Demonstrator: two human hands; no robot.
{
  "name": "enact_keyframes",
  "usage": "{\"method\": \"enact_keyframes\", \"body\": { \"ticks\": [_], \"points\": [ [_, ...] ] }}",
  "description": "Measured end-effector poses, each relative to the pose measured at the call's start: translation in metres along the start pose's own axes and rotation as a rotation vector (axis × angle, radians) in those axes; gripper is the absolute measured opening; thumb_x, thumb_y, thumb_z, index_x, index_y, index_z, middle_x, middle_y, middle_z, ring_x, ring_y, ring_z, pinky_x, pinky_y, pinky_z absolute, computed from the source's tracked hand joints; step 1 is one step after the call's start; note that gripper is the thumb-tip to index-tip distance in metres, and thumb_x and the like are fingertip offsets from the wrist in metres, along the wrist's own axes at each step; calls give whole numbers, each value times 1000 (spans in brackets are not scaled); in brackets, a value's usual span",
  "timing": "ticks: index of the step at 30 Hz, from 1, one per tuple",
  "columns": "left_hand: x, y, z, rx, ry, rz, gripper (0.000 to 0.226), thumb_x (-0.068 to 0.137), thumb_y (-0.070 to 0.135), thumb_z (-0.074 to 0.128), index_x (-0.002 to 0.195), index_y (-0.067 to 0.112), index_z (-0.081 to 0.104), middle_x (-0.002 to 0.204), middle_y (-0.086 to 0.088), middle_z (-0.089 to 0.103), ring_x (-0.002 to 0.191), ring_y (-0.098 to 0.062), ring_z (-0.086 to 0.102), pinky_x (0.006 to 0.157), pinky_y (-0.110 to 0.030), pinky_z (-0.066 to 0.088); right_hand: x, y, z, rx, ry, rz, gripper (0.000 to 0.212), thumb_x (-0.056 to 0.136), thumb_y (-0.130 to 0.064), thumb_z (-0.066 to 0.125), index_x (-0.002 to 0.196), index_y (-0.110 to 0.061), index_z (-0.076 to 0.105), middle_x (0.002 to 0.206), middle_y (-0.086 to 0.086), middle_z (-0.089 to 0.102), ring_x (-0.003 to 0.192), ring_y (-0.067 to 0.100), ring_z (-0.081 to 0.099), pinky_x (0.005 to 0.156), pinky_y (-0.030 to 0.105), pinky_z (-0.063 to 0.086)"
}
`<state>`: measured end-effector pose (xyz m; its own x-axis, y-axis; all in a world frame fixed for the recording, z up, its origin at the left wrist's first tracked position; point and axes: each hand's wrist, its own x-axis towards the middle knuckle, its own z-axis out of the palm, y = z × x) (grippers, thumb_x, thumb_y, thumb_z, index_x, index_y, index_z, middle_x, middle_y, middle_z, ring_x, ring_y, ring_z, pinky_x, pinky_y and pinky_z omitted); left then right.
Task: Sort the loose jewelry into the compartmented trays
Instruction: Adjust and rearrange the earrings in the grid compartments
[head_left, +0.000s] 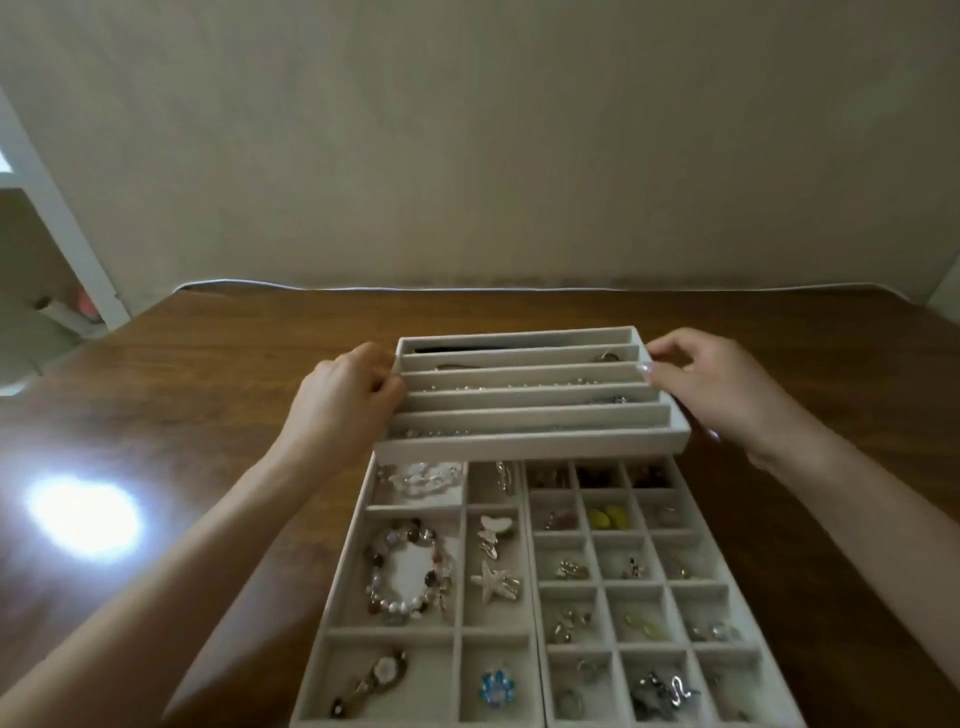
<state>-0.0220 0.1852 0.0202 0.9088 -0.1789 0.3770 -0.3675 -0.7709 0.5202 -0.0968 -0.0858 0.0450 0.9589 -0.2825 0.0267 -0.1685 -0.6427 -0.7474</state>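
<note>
A beige tray with long channels (535, 450) is held above the far ends of two other trays; chains and small pieces lie in its channels. My left hand (345, 400) grips its left end and my right hand (722, 387) grips its right end. Below, the left tray (457, 613) has larger compartments with a beaded bracelet (408, 569), a starfish clip (493, 581), a watch (371, 680) and a blue piece (497, 687). The right tray (535, 582) has several small squares with earrings and rings, among them a yellow pair (607, 517).
The trays sit on a brown wooden table (208, 389) against a plain wall. A bright light reflection (85, 514) lies on the table at the left. A white frame (62, 218) stands beyond the table's left corner.
</note>
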Motion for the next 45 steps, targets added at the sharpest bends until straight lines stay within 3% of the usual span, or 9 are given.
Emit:
{"method": "enact_keyframes", "body": {
  "ticks": [5, 8, 16, 18, 21, 26, 31, 38, 45],
  "points": [
    [50, -21, 30, 80, -24, -63, 22, 88, 17, 50, 101, 6, 64, 99, -15, 69, 93, -37, 60, 76, -40, 48, 60, 12, 16, -22, 44, -29, 19, 96, -24, 51, 113, -17, 57, 80, 7, 61, 54, 18, 51, 39, 21, 35],
    [62, -31, 42, 105, -32, -64, 22, 88, 17, 48, 99, 4, 63, 98, -15, 68, 93, -38, 59, 75, -41, 48, 81, 19, 26, -24, 33, -22, 18, 96, -20, 51, 111, -13, 57, 72, 7, 59, 46, 14, 44, 31, 17, 31],
    [66, -44, 63, 128, -135, -54, 22, 91, 20, 47, 102, 7, 61, 98, -12, 69, 94, -35, 60, 77, -41, 49, 90, 37, 36, -81, -38, 13, 17, 95, -16, 51, 109, -11, 58, 78, 9, 64, 51, 16, 52, 41, 24, 37],
    [65, -48, 66, 113, -164, -58, 24, 92, 23, 46, 106, 9, 60, 101, -11, 69, 94, -33, 61, 79, -42, 50, 87, 40, 37, -71, -53, 19, 16, 95, -16, 53, 108, -13, 59, 87, 8, 67, 67, 22, 63, 57, 33, 52],
    [69, -49, 67, 121, -187, -73, 27, 95, 27, 45, 114, 11, 56, 106, -11, 67, 96, -33, 60, 79, -40, 49, 87, 43, 39, -52, -46, 13, 17, 95, -17, 53, 111, -16, 58, 94, 6, 68, 81, 22, 67, 77, 40, 56],
    [67, -51, 72, 110, -215, -64, 27, 96, 26, 43, 117, 9, 48, 107, -14, 68, 91, -34, 61, 74, -39, 47, 85, 47, 44, -65, -35, 23, 32, 95, -22, 53, 126, -15, 51, 109, 8, 65, 83, 24, 68, 77, 41, 57],
    [67, -51, 70, 139, -229, -40, 28, 96, 24, 44, 118, 9, 48, 109, -14, 67, 93, -35, 61, 75, -40, 47, 84, 47, 44, -83, -42, 48, 35, 96, -20, 51, 130, -14, 49, 101, 8, 66, 84, 27, 68, 77, 43, 56],
    [63, -51, 73, 133, -190, -48, 29, 96, 22, 43, 122, 9, 49, 108, -13, 67, 94, -34, 60, 70, -33, 41, 83, 49, 45, -87, -20, 43, 38, 96, -19, 51, 134, -14, 48, 114, 9, 63, 82, 23, 68, 77, 40, 58],
    [58, -42, 63, 214, -208, -94, 33, 96, 27, 44, 125, 13, 48, 114, -10, 64, 102, -30, 58, 78, -39, 47, 78, 49, 41, -168, -7, 0, 37, 96, -24, 52, 132, -15, 49, 114, 8, 64, 85, 17, 65, 76, 33, 54]
  ]
}}
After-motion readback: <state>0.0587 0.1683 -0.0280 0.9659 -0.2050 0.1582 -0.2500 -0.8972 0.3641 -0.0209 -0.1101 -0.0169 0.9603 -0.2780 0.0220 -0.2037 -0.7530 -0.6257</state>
